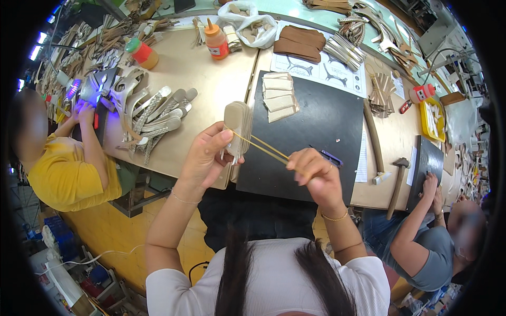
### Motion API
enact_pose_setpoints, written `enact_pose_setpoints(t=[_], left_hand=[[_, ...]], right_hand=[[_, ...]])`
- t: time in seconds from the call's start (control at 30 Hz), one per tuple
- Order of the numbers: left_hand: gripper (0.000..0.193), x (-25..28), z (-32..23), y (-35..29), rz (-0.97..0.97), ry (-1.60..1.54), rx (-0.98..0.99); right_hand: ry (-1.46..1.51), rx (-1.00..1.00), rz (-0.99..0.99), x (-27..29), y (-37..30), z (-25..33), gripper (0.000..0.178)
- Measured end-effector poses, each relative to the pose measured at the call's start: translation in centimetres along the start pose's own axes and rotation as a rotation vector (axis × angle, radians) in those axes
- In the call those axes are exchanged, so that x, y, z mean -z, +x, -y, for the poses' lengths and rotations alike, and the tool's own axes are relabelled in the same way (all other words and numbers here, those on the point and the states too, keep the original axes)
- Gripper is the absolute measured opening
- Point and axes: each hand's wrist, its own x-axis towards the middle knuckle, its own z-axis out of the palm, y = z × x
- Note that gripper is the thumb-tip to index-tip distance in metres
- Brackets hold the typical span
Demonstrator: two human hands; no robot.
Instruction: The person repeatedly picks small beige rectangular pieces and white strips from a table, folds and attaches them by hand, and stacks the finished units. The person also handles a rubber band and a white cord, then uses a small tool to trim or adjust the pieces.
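Upright in my left hand (pixel 204 154) is a stack of beige pieces with rounded ends (pixel 238 116), pinched between thumb and fingers. A yellow rubber band (pixel 268 151) runs from the stack, stretched out to the right. Its other end is in the closed fingers of my right hand (pixel 319 176), which is slightly blurred. Both hands are above the near part of a black mat (pixel 311 142). On the mat's far left lies an overlapping row of cream rectangular pieces (pixel 279 97).
Left, braided and beige straps (pixel 158 113) are piled beside glue bottles (pixel 215 42). Right are a wooden-handled hammer (pixel 398 184), a blue pen-like tool (pixel 331 159) and a yellow tray (pixel 433 120). Co-workers sit on both sides: a yellow shirt (pixel 66 174) left, a grey sleeve (pixel 435 266) right.
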Motion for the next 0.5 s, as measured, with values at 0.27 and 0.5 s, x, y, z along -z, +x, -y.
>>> enact_pose_setpoints(t=[0.27, 0.5], left_hand=[[0.041, -1.5, 2.8, -0.1, -0.033, 0.205, -0.273], [0.068, -2.7, 1.3, -1.1, -0.025, 1.042, -0.425]], right_hand=[[1.591, -0.159, -0.268, 1.6, 2.2, -1.7, 0.04], [0.167, -0.078, -0.146, -2.1, 3.5, -1.4, 0.084]])
